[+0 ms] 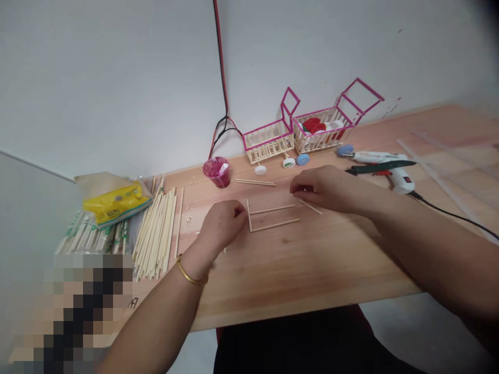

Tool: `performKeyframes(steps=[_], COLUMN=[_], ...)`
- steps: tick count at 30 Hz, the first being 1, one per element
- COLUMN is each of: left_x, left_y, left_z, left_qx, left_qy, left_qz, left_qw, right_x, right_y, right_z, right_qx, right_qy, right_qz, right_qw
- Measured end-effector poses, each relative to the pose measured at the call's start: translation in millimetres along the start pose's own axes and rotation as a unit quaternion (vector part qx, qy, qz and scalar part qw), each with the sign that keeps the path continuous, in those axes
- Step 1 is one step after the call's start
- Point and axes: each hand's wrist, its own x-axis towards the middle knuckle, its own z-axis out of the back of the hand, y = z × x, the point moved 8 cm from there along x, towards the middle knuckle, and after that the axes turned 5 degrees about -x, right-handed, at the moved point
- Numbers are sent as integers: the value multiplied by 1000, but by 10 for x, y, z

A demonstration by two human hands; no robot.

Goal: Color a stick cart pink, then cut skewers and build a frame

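Several pale wooden sticks lie before me in a three-sided shape. My left hand [223, 223] has its thumb and fingertips pinched at the short left stick [249, 217]. From that stick an upper long stick [273, 209] and a lower long stick [275, 225] run to the right. At the right, my right hand [325, 188] is closed, its fingers curled down. Another short stick [311, 206] slants out from under its fingertips, which partly hide the far end. Two loose sticks [255, 182] lie behind the shape.
A pile of sticks [156, 234] and a yellow packet [117, 203] are at left. Behind stand a purple-stained cup [218, 172] and two stick-built carts, one small [268, 140], one larger [323, 127]. A glue gun [390, 162] and green-handled tool [384, 167] lie beyond my right forearm.
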Motion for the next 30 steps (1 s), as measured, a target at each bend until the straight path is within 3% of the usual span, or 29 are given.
performKeyframes(steps=[7,23,30], left_x=[-8,-2,2], left_y=[-1,-16,-23], left_z=[3,-25,-18], left_qx=[0,8,10], left_qy=[1,4,0], left_qz=[-2,1,-7], left_qw=[1000,1000,1000], right_x=[-6,72,89], right_y=[76,340,323], right_z=[-129,-285,-305], right_qx=[25,55,21], right_qy=[48,36,48], right_qz=[20,72,60], right_qw=[998,995,997])
